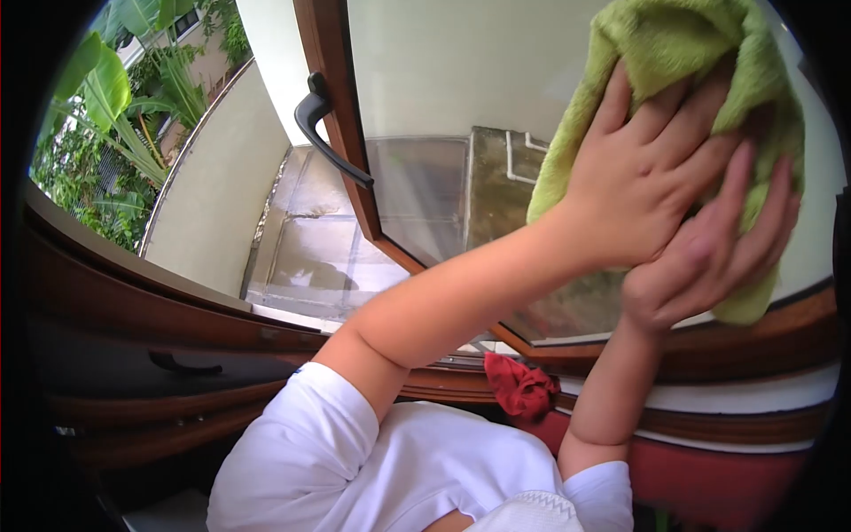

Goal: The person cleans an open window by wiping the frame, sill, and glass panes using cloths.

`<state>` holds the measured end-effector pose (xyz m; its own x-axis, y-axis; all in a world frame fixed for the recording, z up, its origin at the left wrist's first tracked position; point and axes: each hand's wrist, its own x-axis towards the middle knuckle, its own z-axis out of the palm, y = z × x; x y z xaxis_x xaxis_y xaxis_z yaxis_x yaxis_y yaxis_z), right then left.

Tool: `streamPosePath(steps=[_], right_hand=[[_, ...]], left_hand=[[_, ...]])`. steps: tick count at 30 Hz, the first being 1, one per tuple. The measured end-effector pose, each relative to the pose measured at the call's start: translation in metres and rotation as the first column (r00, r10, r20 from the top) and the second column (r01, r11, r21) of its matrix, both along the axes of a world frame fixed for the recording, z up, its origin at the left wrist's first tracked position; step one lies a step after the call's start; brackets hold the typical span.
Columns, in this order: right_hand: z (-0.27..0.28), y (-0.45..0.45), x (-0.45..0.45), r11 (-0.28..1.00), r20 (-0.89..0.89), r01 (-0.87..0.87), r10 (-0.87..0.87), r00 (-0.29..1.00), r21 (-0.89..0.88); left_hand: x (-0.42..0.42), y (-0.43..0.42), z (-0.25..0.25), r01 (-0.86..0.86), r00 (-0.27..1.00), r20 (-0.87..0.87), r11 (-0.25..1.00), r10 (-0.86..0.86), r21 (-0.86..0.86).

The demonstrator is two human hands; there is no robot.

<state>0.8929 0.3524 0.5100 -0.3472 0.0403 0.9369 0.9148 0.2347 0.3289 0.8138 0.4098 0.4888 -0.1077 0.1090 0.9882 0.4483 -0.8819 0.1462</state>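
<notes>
A green terry cloth [567, 168] lies bunched against the glass pane [443, 71] of a wood-framed window at the upper right. My left hand [643, 173] reaches across and presses the cloth to the glass, its fingertips tucked under a fold. Just below and to the right, my right hand [700, 257] overlaps the heel of the left one. Its fingers stretch up over the cloth and hold it on the pane. The fingertips of my left hand are partly hidden by the fabric.
The window's brown frame [341, 133] carries a black handle [319, 129]. Below the pane hangs a crumpled red cloth [523, 387] beside a red surface [709, 483]. Outside are a tiled floor [310, 239], a pale wall [217, 168] and green plants [106, 89].
</notes>
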Motion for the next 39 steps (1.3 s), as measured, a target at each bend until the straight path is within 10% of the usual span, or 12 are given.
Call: streamPosePath(steps=[3,10,12,15,22,26,27,29,36,38,39], right_hand=[[-0.080,-0.003,-0.012,0.992,-0.151,0.003,-0.023,0.988,-0.126],[-0.323,-0.010,-0.025,0.892,0.055,-0.072,0.108,0.993,-0.445],[-0.376,-0.016,-0.022,0.766,0.067,-0.105,0.189,0.980,-0.634],[-0.385,-0.019,-0.029,0.693,0.022,-0.137,0.215,0.976,-0.707],[-0.225,-0.019,-0.066,0.752,-0.180,-0.395,0.356,0.917,-0.527],[-0.115,-0.055,-0.083,0.740,-0.213,-0.621,0.583,0.784,-0.258],[-0.094,-0.064,-0.089,0.710,-0.203,-0.681,0.651,0.731,-0.177],[-0.053,-0.077,-0.104,0.690,-0.121,-0.716,0.706,0.698,-0.104],[-0.020,0.023,-0.206,0.610,-0.114,-0.662,0.692,0.713,-0.436],[-0.073,0.083,-0.227,0.434,-0.316,-0.561,0.516,0.796,-0.705],[-0.079,0.087,-0.232,0.329,-0.456,-0.663,0.521,0.722,-0.673]], left_hand=[[-0.013,-0.008,-0.060,-0.207,0.973,-0.122,0.976,0.197,-0.073],[-0.045,-0.009,-0.383,-0.251,0.930,-0.336,0.927,0.151,-0.277],[-0.066,-0.041,-0.373,-0.477,0.677,-0.610,0.386,-0.411,-0.789],[-0.069,-0.047,-0.401,-0.474,0.748,-0.654,0.602,-0.109,-0.643],[-0.089,-0.052,-0.282,-0.094,0.991,-0.134,0.835,0.025,-0.542],[-0.110,-0.081,-0.159,-0.321,0.947,-0.030,0.944,0.319,-0.074],[-0.099,-0.082,-0.194,0.201,0.954,0.288,0.882,-0.079,-0.426],[-0.113,-0.097,-0.135,-0.463,0.876,0.210,0.878,0.434,0.118],[-0.226,-0.037,-0.056,-0.581,0.762,0.056,0.719,0.645,-0.382],[-0.227,0.022,-0.102,0.372,0.696,0.718,0.848,0.013,-0.377],[-0.227,0.023,-0.106,0.413,0.678,0.735,0.831,-0.008,-0.372]])
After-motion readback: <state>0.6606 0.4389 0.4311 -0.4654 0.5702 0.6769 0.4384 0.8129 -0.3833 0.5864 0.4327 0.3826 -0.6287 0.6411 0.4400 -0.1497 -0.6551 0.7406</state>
